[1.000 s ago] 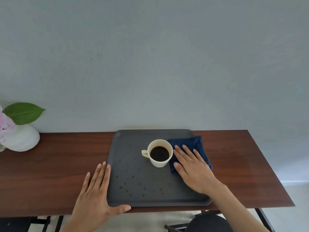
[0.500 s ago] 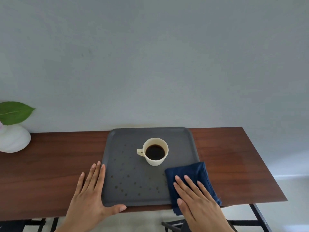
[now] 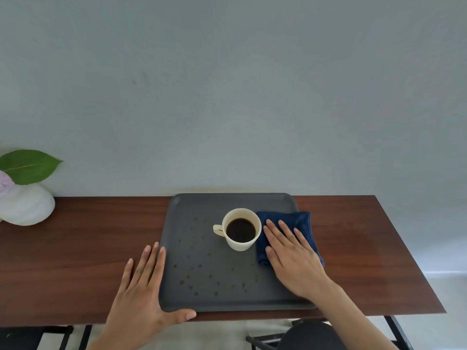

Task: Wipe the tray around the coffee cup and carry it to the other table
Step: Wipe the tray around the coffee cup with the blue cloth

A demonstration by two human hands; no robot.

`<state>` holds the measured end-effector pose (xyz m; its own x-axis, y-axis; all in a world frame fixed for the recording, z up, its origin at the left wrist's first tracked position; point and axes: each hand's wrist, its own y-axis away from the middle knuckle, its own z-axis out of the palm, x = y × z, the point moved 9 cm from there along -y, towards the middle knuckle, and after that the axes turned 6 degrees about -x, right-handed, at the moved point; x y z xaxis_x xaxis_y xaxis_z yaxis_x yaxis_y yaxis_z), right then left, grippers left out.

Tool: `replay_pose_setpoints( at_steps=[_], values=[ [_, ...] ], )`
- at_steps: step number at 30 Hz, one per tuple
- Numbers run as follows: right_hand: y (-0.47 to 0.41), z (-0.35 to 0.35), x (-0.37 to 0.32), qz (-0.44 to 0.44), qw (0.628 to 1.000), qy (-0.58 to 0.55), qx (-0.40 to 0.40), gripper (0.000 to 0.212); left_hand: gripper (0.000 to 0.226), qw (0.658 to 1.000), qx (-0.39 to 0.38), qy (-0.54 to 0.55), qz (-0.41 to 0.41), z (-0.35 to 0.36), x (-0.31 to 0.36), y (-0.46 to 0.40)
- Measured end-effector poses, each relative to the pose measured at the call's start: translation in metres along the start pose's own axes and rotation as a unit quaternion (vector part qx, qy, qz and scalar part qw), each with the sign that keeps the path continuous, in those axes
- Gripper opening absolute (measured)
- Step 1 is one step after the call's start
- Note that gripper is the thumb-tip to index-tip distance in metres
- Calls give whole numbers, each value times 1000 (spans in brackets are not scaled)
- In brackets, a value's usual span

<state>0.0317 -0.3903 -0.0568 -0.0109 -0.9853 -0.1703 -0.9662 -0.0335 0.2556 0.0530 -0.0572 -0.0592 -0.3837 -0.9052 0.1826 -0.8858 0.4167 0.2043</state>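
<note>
- Clearly we are in the wiping step: the carry to the other table has not begun, and that table is out of view.
- Far left, a white vase (image 3: 26, 204) with a green leaf (image 3: 29, 165) stands on the wooden surface (image 3: 83, 251), well apart from the work.
- Our left hand (image 3: 141, 296) lies flat and spread on the surface, holding nothing, thumb hooked along the near left corner of the tray (image 3: 202, 303) to steady it.
- The tray's left and near floor carries many dark spots (image 3: 199, 266), so we judge most of the wiping is yet to do.
- The coffee cup (image 3: 240, 229), nearly full, sits at the tray's middle, handle to the left.
- Just right of the cup, our right hand (image 3: 293, 258) presses flat, fingers spread, on the folded blue cloth (image 3: 300, 221), which lies on the tray's right side, touching or almost touching the cup.
- Next we judge the cloth must sweep round the cup's near side toward the spots without nudging it, or coffee will spill.
- Behind the surface is a plain grey wall (image 3: 227, 84); pale floor shows at the right.
</note>
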Motion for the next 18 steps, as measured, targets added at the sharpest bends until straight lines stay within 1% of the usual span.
replay_pose_setpoints(
  at_steps=[6, 11, 18],
  values=[
    [-54, -17, 12, -15, 1000, 8, 2, 62, 145, 1000, 4, 1, 0, -1, 0, 0],
    [-71, -21, 14, -30, 999, 29, -5, 62, 146, 1000, 0, -8, -2, 1, -1, -1],
    [-67, -19, 20, 40, 998, 29, 25, 65, 147, 1000, 5, -15, -3, 0, 1, -1]
  ],
)
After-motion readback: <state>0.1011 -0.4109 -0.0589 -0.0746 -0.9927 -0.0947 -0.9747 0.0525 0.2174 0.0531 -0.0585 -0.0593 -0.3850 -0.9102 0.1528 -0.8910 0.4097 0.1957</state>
